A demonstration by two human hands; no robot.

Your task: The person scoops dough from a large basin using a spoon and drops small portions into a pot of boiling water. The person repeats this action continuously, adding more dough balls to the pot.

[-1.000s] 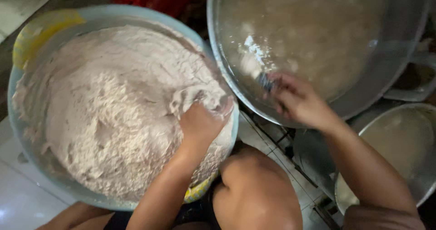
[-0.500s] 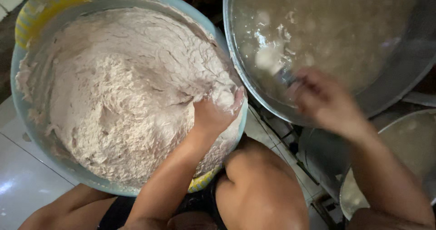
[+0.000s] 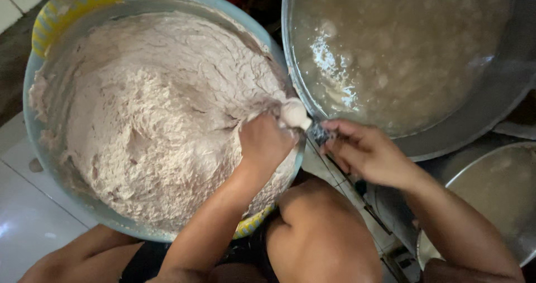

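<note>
Pinkish-grey paste (image 3: 151, 121) fills the big blue basin (image 3: 33, 132) almost to its rim, thick and whipped-looking. My left hand (image 3: 265, 143) sits in it at the basin's right edge, fingers curled into a fist that squeezes a pale ball of paste (image 3: 295, 114) out at the top. My right hand (image 3: 365, 154) is just beside it, fingers pressed together and pinching a small dark spoon (image 3: 318, 132) right up against the ball. Above my right hand stands a wide metal pot (image 3: 491, 104) of cloudy liquid (image 3: 402, 43). Another metal bowl (image 3: 491, 199) lies at the lower right. My knee (image 3: 318, 233) shows below the basin.
</note>
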